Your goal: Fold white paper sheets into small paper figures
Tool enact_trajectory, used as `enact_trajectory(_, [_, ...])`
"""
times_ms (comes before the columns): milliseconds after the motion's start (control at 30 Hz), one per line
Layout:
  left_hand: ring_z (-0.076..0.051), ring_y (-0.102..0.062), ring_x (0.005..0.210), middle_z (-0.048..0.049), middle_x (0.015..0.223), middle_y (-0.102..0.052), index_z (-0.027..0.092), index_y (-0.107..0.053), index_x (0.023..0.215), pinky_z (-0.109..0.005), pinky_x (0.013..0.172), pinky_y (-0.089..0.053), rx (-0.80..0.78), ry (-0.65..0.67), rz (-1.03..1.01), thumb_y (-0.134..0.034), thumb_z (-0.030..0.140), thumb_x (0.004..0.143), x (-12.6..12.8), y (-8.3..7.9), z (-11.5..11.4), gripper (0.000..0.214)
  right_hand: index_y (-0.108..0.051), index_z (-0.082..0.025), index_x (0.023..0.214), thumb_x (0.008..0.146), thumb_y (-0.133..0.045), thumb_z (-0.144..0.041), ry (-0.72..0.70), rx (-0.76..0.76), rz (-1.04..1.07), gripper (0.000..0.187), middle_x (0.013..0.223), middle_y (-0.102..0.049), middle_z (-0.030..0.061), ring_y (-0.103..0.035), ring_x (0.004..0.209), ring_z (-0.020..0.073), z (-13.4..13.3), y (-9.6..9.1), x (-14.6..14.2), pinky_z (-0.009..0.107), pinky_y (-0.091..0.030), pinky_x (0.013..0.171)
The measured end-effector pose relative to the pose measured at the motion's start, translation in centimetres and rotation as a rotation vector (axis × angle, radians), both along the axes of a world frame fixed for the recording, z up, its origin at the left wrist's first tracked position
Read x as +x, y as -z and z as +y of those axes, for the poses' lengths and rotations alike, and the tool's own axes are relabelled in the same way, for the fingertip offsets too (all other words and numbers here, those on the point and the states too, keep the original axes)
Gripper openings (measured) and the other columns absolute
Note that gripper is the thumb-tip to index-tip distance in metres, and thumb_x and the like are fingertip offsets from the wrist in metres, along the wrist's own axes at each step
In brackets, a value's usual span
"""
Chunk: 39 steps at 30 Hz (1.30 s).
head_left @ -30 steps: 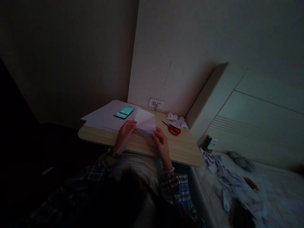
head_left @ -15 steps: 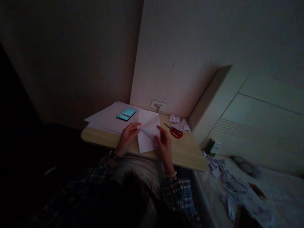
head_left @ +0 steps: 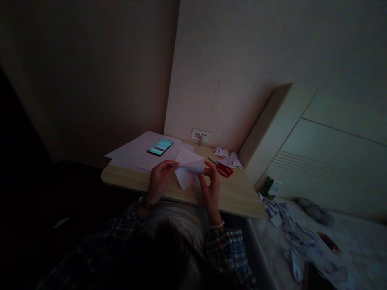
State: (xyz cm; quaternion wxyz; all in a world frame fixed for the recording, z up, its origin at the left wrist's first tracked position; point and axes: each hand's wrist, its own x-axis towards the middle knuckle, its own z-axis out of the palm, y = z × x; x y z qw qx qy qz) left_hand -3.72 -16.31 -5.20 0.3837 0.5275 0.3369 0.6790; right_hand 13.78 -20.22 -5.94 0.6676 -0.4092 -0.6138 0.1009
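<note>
A white sheet of paper (head_left: 189, 169) with fold lines is lifted just above the wooden table (head_left: 236, 195). My left hand (head_left: 160, 177) pinches its left edge. My right hand (head_left: 211, 183) pinches its right edge, fingers curled up around it. The paper's lower corner points down toward the table between the two hands. Both sleeves are plaid.
Red-handled scissors (head_left: 222, 168) lie just right of my right hand. Folded paper pieces (head_left: 228, 158) sit by the wall. A lit phone (head_left: 159, 148) rests on a stack of white sheets (head_left: 133, 155) at the left. Paper scraps (head_left: 290, 233) litter the bed at right.
The paper went from flat on the table to raised and folded over between both hands. The hands came closer together.
</note>
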Motion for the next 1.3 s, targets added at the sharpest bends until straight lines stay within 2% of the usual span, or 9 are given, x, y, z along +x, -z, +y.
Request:
enact_trajectory(167, [-0.024, -0.064, 0.103, -0.0058, 0.102, -0.068, 0.020, -0.073, 0.069, -0.032, 0.087, -0.053, 0.118, -0.167, -0.105, -0.082, 0.037, 0.066, -0.2, 0.2, 0.0, 0.019, -0.054, -0.025, 0.135, 0.089, -0.067, -0.037, 0.117, 0.051, -0.090, 0.049, 0.140, -0.055, 0.0132, -0.049, 0.133, 0.0278, 0.1, 0.1, 0.2, 0.047, -0.045, 0.105])
enact_trajectory(300, [-0.025, -0.062, 0.115, -0.0085, 0.110, -0.071, 0.020, -0.073, 0.077, -0.035, 0.099, -0.047, 0.114, -0.096, -0.193, -0.080, 0.037, 0.071, -0.1, 0.1, -0.4, 0.020, -0.051, -0.026, 0.140, 0.088, -0.068, -0.043, 0.119, -0.016, -0.120, 0.056, 0.151, -0.046, 0.0135, -0.039, 0.143, 0.0297, 0.1, 0.2, 0.2, 0.053, -0.034, 0.116])
enact_trajectory(400, [-0.022, -0.068, 0.090, -0.0039, 0.086, -0.073, 0.019, -0.071, 0.080, -0.031, 0.083, -0.051, 0.024, -0.051, -0.277, -0.081, 0.040, 0.068, 0.1, 0.2, -0.4, 0.026, -0.047, -0.023, 0.143, 0.090, -0.065, -0.044, 0.022, -0.077, -0.070, 0.060, 0.147, -0.050, 0.0137, -0.045, 0.139, 0.0281, 0.1, 0.3, 0.1, 0.049, -0.036, 0.115])
enact_trajectory(533, [-0.015, -0.059, 0.066, 0.0029, 0.067, -0.062, 0.019, -0.066, 0.076, -0.024, 0.063, -0.045, -0.034, -0.031, -0.311, -0.082, 0.043, 0.065, 0.2, 0.1, -0.4, 0.030, -0.053, -0.020, 0.136, 0.088, -0.067, -0.044, -0.014, -0.111, 0.004, 0.056, 0.136, -0.059, 0.0131, -0.056, 0.126, 0.0265, 0.0, 0.2, -0.1, 0.043, -0.044, 0.108])
enact_trajectory(633, [-0.013, -0.056, 0.062, 0.0035, 0.067, -0.060, 0.019, -0.066, 0.078, -0.023, 0.057, -0.042, -0.071, 0.034, -0.332, -0.083, 0.046, 0.064, 0.3, -0.5, -0.8, 0.035, -0.065, -0.020, 0.112, 0.088, -0.065, -0.041, -0.088, -0.161, -0.010, 0.032, 0.103, -0.070, 0.0070, -0.065, 0.093, 0.0222, 0.0, 0.1, -0.3, 0.034, -0.053, 0.083])
enact_trajectory(767, [-0.015, -0.058, 0.062, 0.0027, 0.069, -0.064, 0.019, -0.067, 0.083, -0.024, 0.056, -0.043, -0.141, 0.166, -0.276, -0.084, 0.047, 0.062, 0.6, -1.1, -1.2, 0.039, -0.066, -0.022, 0.088, 0.089, -0.063, -0.040, -0.130, -0.228, -0.061, 0.018, 0.067, -0.062, -0.0008, -0.053, 0.059, 0.0172, -0.2, 0.1, -0.5, 0.028, -0.043, 0.053])
enact_trajectory(967, [-0.014, -0.061, 0.066, 0.0023, 0.075, -0.069, 0.019, -0.066, 0.090, -0.023, 0.060, -0.046, -0.181, 0.180, -0.310, -0.085, 0.039, 0.059, 0.6, -0.8, -0.8, 0.042, -0.059, -0.022, 0.111, 0.087, -0.066, -0.036, -0.121, -0.150, 0.105, 0.029, 0.097, -0.069, 0.0038, -0.065, 0.085, 0.0186, -0.3, -0.3, -0.5, 0.029, -0.052, 0.073])
enact_trajectory(1100, [-0.015, -0.064, 0.070, 0.0010, 0.079, -0.071, 0.019, -0.062, 0.085, -0.025, 0.065, -0.049, -0.188, 0.145, -0.340, -0.086, 0.038, 0.055, 0.4, -0.7, -0.6, 0.043, -0.057, -0.022, 0.090, 0.083, -0.069, -0.035, -0.045, -0.106, 0.143, 0.018, 0.087, -0.063, 0.0003, -0.063, 0.079, 0.0167, -0.2, -0.2, -0.4, 0.027, -0.050, 0.070])
enact_trajectory(1300, [-0.015, -0.060, 0.058, 0.0047, 0.062, -0.065, 0.021, -0.054, 0.066, -0.024, 0.057, -0.044, -0.184, 0.152, -0.058, -0.087, 0.043, 0.054, 0.4, -0.8, -0.7, 0.041, -0.057, -0.022, 0.084, 0.089, -0.063, -0.035, 0.206, 0.051, 0.103, 0.015, 0.094, -0.063, 0.0043, -0.058, 0.092, 0.0204, -0.5, -0.9, 0.0, 0.034, -0.047, 0.082])
